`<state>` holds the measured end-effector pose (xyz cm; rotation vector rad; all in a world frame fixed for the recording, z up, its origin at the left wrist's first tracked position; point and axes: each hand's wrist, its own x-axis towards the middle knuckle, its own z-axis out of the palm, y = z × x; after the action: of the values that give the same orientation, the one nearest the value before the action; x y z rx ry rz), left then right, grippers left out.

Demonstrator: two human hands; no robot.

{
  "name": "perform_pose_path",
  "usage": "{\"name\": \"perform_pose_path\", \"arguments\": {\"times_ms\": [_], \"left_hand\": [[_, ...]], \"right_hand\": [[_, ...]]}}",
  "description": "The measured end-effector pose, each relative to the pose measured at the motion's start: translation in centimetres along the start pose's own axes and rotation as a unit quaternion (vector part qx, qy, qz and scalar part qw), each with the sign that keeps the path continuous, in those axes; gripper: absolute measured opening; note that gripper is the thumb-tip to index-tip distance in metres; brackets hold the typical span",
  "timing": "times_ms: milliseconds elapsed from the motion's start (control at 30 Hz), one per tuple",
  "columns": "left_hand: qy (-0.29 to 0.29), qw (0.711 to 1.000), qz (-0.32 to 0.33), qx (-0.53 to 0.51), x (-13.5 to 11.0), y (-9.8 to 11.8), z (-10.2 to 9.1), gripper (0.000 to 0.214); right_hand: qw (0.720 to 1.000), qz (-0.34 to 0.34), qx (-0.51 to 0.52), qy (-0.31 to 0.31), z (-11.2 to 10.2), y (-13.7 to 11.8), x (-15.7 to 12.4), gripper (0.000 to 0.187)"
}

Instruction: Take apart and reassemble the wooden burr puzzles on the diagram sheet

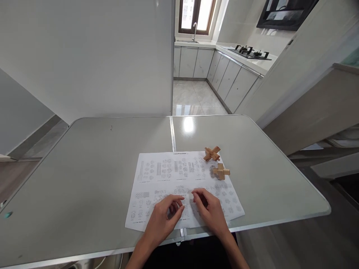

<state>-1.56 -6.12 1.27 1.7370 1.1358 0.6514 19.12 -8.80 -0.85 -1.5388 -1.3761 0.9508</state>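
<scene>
A white sheet printed with rows of small diagrams (165,168) lies flat on the table. Over its lower middle, my left hand (167,213) rests with loosely curled fingers, a gap between thumb and forefinger and nothing held. Facing it, my right hand (209,209) is also loosely bent above the paper, its thumb and forefinger tips close to each other, with no object visible in it. Two interlocking wooden puzzles sit at the sheet's upper right: a darker brown cross-shaped one (212,154) and a lighter one (221,171). Neither hand touches them.
The grey-green folding table (84,179) has a metal rim and a centre seam (172,133). A small green piece (8,215) lies near its left edge. Beyond stand a white panel (112,56) and a kitchen with a gas hob (250,53) and a tap (194,30).
</scene>
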Motion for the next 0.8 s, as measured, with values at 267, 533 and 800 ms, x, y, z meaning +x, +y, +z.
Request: {"name": "perform_pose_path", "arguments": {"times_ms": [267, 533, 800], "left_hand": [[0.005, 1.000, 0.004, 0.000, -0.05, 0.23, 0.01, 0.021], [0.013, 1.000, 0.024, 0.010, -0.03, 0.08, 0.09, 0.020], [0.010, 1.000, 0.022, 0.014, -0.08, -0.04, 0.05, 0.021]], "right_hand": [[1.000, 0.001, -0.005, 0.008, 0.12, 0.38, 0.02, 0.030], [1.000, 0.008, -0.010, 0.008, 0.00, 0.04, 0.02, 0.037], [1.000, -0.017, -0.003, -0.005, -0.27, -0.03, 0.21, 0.031]]}}
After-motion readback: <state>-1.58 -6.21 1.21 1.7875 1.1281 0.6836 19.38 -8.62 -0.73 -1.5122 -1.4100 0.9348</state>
